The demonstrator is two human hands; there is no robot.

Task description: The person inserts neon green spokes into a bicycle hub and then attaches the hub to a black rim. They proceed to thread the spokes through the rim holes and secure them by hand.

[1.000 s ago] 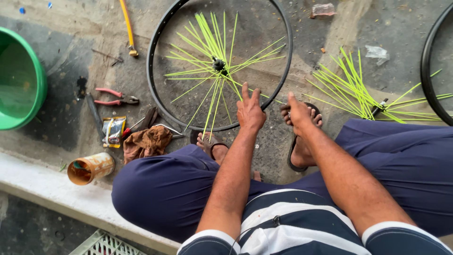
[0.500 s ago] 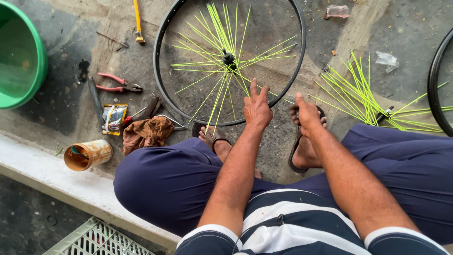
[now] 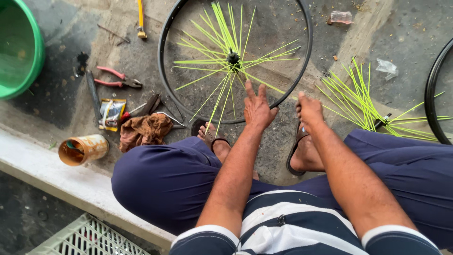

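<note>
the left hand (image 3: 257, 109) has eased back from the hub and now hovers open, fingers spread, over the near spokes (image 3: 222, 97) of the wheel rim (image 3: 304, 56) on the ground. the right hand (image 3: 310, 109) stays loosely curled beside it, gripping nothing; the lacing looks paused between spokes.
</note>
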